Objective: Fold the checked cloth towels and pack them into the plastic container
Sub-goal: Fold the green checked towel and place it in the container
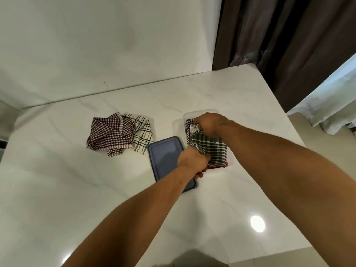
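- Currently the dark green-and-white checked cloth towel (212,149) lies folded over the clear plastic container (200,111), which stands on the white marble-look counter (77,189) right of centre. The towel covers most of the opening. A sliver of something red shows under its near edge, probably another towel already packed, though too little shows to be sure.
- The left hand (192,162) is curled round the towel's near left corner, bunching it. The right hand (210,124) is closed over the far end, where a paler fold of cloth pokes out between the fingers.
- Handling, as I judge it: the cloth is light, soft and limp, with no stiffness of its own, so it will sag and unfold wherever it is let go. It looks textured rather than slippery, and nothing about it is fragile.
- Best hold: at corners and folded edges, pinching all layers together, then pressing flat with the palm so the stack settles below the rim.
- The container looks thin and light, so a push at one end could tip or slide it on the smooth counter. Pushing straight down is safer.
- Two towels wait in a crumpled heap well to the left: a maroon-and-white checked cloth towel (109,132) lying partly on a white cloth towel with thin dark green lines (142,135).
- The blue plastic lid (165,157) lies flat just left of the container, partly under the left forearm.
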